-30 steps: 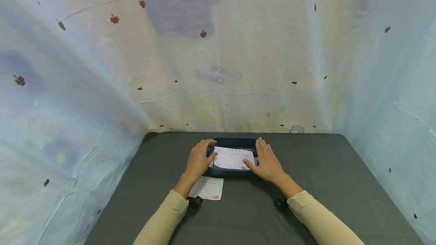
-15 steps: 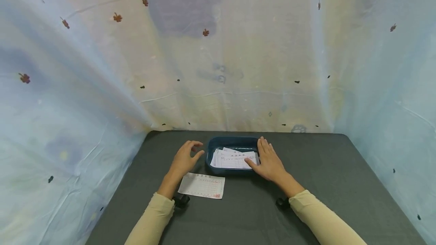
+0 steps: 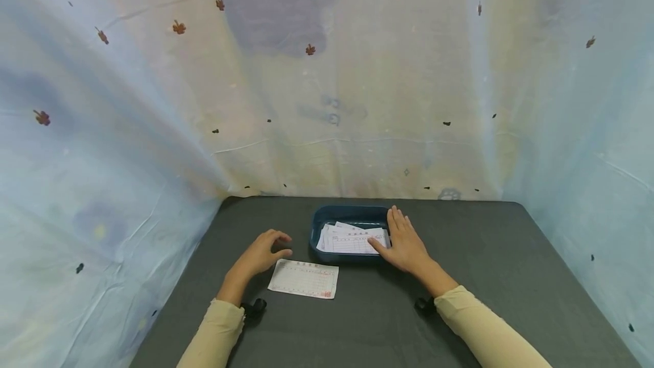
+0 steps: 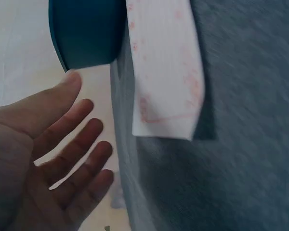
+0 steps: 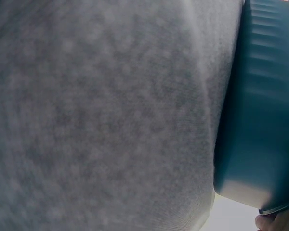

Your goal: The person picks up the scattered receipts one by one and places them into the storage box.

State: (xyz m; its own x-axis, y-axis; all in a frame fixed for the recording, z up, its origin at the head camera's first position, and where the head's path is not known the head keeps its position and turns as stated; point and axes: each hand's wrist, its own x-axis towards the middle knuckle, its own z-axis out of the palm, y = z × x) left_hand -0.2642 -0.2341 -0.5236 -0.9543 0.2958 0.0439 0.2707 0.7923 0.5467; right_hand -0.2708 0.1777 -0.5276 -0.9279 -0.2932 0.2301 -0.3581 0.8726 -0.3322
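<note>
A dark teal plastic bin [image 3: 327, 258] stands on the table's far half. Several white printed form slips [image 3: 352, 241] lie loosely overlapped inside it. My right hand [image 3: 405, 243] rests at the bin's right end, its fingers straight along the rim and its thumb reaching in over the slips. Only a bit of that hand shows in the right wrist view, by the rim. My left hand [image 3: 259, 251] is held apart from the bin on its left, fingers loosely bent and holding nothing. A single form slip with red marks [image 3: 304, 279] lies flat on the table, right of the left hand.
The table has a dark grey cloth top [image 3: 368, 322]. A pale patterned curtain [image 3: 357, 101] hangs behind it and at both sides. Black wrist cameras sit below both hands, at the cuffs of cream sleeves [image 3: 214, 328].
My left hand has drawn back from the bin, left and toward me, uncovering the single slip. The slips in the bin have settled lower and spread out. My right hand stays at the bin's right end.
</note>
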